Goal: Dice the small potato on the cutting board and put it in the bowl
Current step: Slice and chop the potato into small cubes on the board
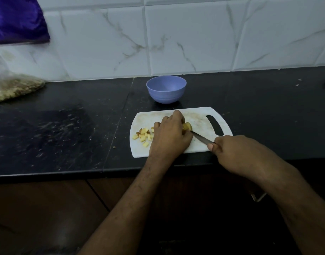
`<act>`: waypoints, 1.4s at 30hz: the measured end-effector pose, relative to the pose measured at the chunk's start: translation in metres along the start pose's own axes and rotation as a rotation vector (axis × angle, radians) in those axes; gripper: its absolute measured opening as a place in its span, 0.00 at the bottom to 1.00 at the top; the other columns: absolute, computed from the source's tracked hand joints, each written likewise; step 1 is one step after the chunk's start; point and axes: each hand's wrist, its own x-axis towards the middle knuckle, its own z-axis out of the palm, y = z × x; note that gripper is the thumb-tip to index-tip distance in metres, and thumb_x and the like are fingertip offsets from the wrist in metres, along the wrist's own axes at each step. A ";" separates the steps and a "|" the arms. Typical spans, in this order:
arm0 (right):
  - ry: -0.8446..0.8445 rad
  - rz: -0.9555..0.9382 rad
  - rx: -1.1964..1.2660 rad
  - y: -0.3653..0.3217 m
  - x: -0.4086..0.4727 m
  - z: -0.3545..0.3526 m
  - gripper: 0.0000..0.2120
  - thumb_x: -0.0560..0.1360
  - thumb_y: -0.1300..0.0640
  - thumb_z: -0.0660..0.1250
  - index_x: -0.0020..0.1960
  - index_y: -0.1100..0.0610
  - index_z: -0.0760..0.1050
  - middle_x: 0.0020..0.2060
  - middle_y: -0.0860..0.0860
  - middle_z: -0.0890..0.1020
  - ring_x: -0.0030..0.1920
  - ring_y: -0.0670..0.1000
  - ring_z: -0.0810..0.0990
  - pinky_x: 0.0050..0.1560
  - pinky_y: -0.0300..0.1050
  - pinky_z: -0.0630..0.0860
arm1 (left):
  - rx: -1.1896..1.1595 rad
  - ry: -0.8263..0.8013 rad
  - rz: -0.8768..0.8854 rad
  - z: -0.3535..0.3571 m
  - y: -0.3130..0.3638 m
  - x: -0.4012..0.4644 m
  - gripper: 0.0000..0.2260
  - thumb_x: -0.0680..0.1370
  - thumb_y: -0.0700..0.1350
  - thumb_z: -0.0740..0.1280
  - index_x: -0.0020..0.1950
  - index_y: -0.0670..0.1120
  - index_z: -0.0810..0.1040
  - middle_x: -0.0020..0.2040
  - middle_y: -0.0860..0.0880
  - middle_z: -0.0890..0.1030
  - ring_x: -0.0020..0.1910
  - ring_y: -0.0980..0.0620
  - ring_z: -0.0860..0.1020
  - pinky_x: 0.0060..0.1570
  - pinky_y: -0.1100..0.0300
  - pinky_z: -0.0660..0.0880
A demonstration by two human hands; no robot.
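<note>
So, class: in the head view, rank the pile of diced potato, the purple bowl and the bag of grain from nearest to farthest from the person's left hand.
1. Diced potato: on the cutting board, just left of the left hand.
2. Purple bowl: behind the board, near the wall.
3. Bag of grain: far left on the counter.

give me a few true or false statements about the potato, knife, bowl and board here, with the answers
1. The right hand grips the knife. True.
2. The bowl already holds diced potato. False: its visible inside shows no pieces, and the diced pieces lie on the cutting board.
3. The left hand holds the uncut potato piece on the board. True.
4. The bowl stands on the cutting board. False: it stands on the dark counter behind the board.
5. The diced pieces lie to the right of the left hand. False: they lie to its left.
</note>
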 end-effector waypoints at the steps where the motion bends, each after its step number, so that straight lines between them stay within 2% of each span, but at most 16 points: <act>1: 0.005 0.005 0.023 0.003 -0.003 -0.002 0.19 0.82 0.41 0.51 0.37 0.48 0.65 0.39 0.49 0.76 0.41 0.51 0.76 0.48 0.52 0.77 | 0.000 -0.006 0.007 0.000 0.000 -0.001 0.09 0.77 0.49 0.67 0.54 0.53 0.69 0.47 0.54 0.76 0.48 0.53 0.73 0.57 0.51 0.67; 6: 0.105 -0.004 0.138 0.006 0.000 -0.012 0.19 0.82 0.41 0.51 0.38 0.50 0.67 0.37 0.50 0.77 0.38 0.50 0.77 0.41 0.49 0.74 | -0.005 -0.042 0.012 -0.001 -0.002 -0.001 0.17 0.78 0.51 0.66 0.66 0.53 0.69 0.56 0.52 0.78 0.57 0.52 0.73 0.64 0.48 0.64; 11: 0.083 0.020 0.117 0.001 0.011 -0.001 0.19 0.82 0.41 0.50 0.38 0.49 0.66 0.37 0.50 0.77 0.40 0.50 0.77 0.46 0.51 0.77 | 0.052 -0.071 0.038 0.001 -0.001 -0.001 0.17 0.79 0.54 0.66 0.67 0.54 0.71 0.62 0.53 0.77 0.62 0.53 0.72 0.63 0.49 0.63; 15: 0.132 0.014 0.133 0.003 0.010 0.002 0.18 0.81 0.41 0.50 0.40 0.49 0.68 0.36 0.49 0.76 0.38 0.49 0.75 0.41 0.48 0.74 | -0.037 -0.037 -0.029 -0.004 -0.002 -0.002 0.22 0.77 0.54 0.68 0.70 0.53 0.69 0.61 0.54 0.76 0.62 0.54 0.71 0.64 0.49 0.60; 18: 0.162 -0.008 0.155 0.000 0.007 0.001 0.19 0.81 0.40 0.51 0.37 0.49 0.66 0.35 0.48 0.76 0.36 0.48 0.75 0.38 0.46 0.72 | -0.002 0.021 -0.040 -0.006 -0.006 -0.007 0.22 0.74 0.55 0.68 0.68 0.55 0.70 0.64 0.55 0.74 0.65 0.53 0.67 0.61 0.49 0.59; 22: 0.156 -0.039 0.133 -0.002 0.000 0.000 0.19 0.81 0.40 0.51 0.36 0.48 0.64 0.35 0.47 0.76 0.36 0.46 0.75 0.36 0.45 0.70 | 0.005 0.089 -0.101 -0.009 -0.009 -0.011 0.19 0.73 0.53 0.69 0.64 0.57 0.73 0.55 0.59 0.77 0.64 0.53 0.66 0.58 0.52 0.57; 25: 0.095 -0.061 0.107 -0.003 -0.009 -0.001 0.17 0.82 0.40 0.51 0.39 0.48 0.67 0.36 0.47 0.76 0.36 0.46 0.75 0.37 0.45 0.71 | -0.020 0.104 -0.144 -0.009 -0.008 -0.011 0.17 0.75 0.50 0.70 0.64 0.57 0.74 0.52 0.59 0.80 0.64 0.53 0.67 0.60 0.52 0.56; 29: 0.065 -0.060 0.033 -0.002 -0.013 0.002 0.19 0.81 0.40 0.51 0.37 0.48 0.66 0.35 0.47 0.76 0.36 0.47 0.75 0.38 0.46 0.73 | -0.068 0.118 -0.164 -0.008 -0.009 -0.012 0.16 0.76 0.48 0.71 0.63 0.57 0.75 0.53 0.59 0.81 0.64 0.55 0.67 0.64 0.50 0.57; 31: 0.064 -0.062 0.002 -0.002 -0.009 0.006 0.19 0.81 0.39 0.51 0.36 0.48 0.66 0.35 0.47 0.76 0.37 0.47 0.76 0.38 0.47 0.74 | -0.072 0.138 -0.169 -0.008 -0.009 -0.012 0.16 0.77 0.45 0.70 0.64 0.56 0.75 0.55 0.58 0.81 0.64 0.54 0.67 0.62 0.53 0.55; 35: 0.111 -0.046 -0.014 -0.007 0.002 0.004 0.17 0.81 0.40 0.51 0.42 0.48 0.71 0.36 0.46 0.76 0.37 0.46 0.75 0.38 0.46 0.73 | -0.058 0.187 -0.168 -0.010 -0.007 -0.016 0.14 0.77 0.44 0.69 0.62 0.55 0.76 0.54 0.57 0.81 0.63 0.54 0.67 0.60 0.55 0.54; 42: 0.153 0.003 0.000 -0.011 0.009 -0.001 0.16 0.82 0.40 0.51 0.46 0.49 0.71 0.38 0.46 0.75 0.35 0.46 0.72 0.35 0.45 0.67 | 0.002 0.170 -0.176 -0.010 -0.005 -0.017 0.08 0.78 0.44 0.67 0.56 0.54 0.80 0.52 0.56 0.81 0.60 0.53 0.68 0.64 0.49 0.58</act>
